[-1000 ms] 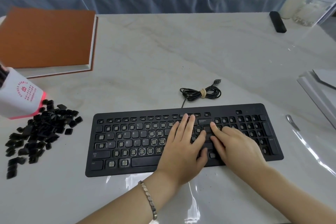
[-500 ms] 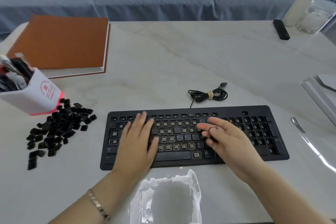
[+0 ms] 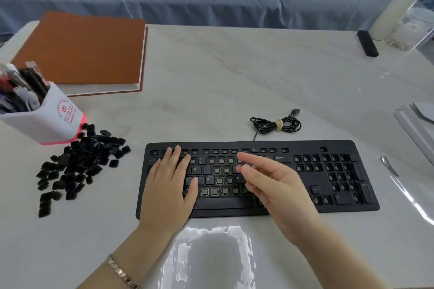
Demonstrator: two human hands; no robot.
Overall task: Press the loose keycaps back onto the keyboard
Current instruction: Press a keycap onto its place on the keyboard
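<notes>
— What sits at the desk's left edge?
— A white pen holder [image 3: 50, 122] stuffed with pens. Just in front of it is a heap of loose keycaps [image 3: 79, 162], all black. Behind them, at the far left corner, lies a brown-covered book [image 3: 82, 51].
— And the hands?
— The left hand [image 3: 169, 185] lies flat on the left part of the black keyboard [image 3: 305, 145], fingers straight and a little spread, holding nothing. The keyboard lies near the desk's front edge, and many of its sockets are bare. The right hand [image 3: 277, 183] hovers over the keyboard's middle. Its thumb and forefinger pinch a single keycap [image 3: 246, 164], and the other fingers are loosely bent.
— Further right?
— A coiled cable [image 3: 277, 123] lies just behind the keyboard. A flat black bar [image 3: 367, 43] lies beside a white bottle [image 3: 397, 7] at the far right corner.
</notes>
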